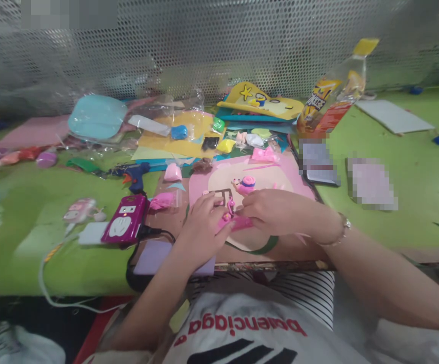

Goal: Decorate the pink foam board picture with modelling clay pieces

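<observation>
A cream rounded sheet on a pink backing [200, 177] lies on the board before me, with a pink clay snail [247, 183] with a coiled shell on it. Below the snail are a brown window-like outline [225, 193] and a pink clay strip [242, 223] with small pink shapes [230, 205]. My left hand [206, 220] rests at the left of these, fingers apart, thumb touching the strip. From the right, my right hand [270, 210] reaches over the strip with its fingers bent together. What its fingertips hold is hidden.
Clay packets such as a yellow one [226, 146] lie beyond the sheet. To the left are a blue glue gun [138, 174] and a magenta device [126, 220] with a cable. A tilted bottle [329, 96], a phone [320, 162] and a blurred pale rectangle [371, 183] are on the right.
</observation>
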Demonstrator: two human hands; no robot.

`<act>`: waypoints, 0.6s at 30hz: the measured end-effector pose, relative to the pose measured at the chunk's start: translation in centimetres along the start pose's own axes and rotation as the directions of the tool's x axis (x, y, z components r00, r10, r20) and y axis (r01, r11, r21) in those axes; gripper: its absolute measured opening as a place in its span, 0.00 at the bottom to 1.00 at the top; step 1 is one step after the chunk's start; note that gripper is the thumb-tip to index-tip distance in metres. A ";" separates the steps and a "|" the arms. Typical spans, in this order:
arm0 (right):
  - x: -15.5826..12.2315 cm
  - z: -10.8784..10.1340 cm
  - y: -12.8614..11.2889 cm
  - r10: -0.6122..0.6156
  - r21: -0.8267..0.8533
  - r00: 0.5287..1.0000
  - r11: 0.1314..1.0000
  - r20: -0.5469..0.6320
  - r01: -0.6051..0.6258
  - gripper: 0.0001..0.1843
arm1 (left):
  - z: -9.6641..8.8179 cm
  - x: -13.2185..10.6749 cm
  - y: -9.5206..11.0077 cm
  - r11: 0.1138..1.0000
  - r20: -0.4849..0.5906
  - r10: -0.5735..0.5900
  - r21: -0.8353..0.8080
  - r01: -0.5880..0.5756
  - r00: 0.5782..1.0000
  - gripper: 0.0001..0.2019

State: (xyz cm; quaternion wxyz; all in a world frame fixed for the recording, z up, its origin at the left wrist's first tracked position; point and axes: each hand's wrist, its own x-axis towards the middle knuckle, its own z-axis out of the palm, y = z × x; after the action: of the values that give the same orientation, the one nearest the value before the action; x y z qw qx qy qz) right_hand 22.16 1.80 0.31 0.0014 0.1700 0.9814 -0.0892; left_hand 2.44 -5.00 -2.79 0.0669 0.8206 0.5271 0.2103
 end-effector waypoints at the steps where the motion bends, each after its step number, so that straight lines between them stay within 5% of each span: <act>1: 0.0 0.0 -0.1 -0.006 -0.006 1.000 1.000 0.015 0.006 0.11 | 0.0 0.0 0.0 1.000 -0.004 0.002 0.001 -0.002 1.000 0.09; 18: 0.3 0.4 -0.4 -0.034 -0.119 0.999 0.992 0.041 0.039 0.16 | 0.1 0.0 -0.2 1.000 0.009 0.006 -0.028 -0.006 1.000 0.09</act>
State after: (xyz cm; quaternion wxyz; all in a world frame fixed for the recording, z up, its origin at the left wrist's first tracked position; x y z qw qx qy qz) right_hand 21.76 1.46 -0.05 0.0288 0.1500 0.9877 -0.0334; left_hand 2.35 -4.92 -2.98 0.0799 0.8221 0.5214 0.2142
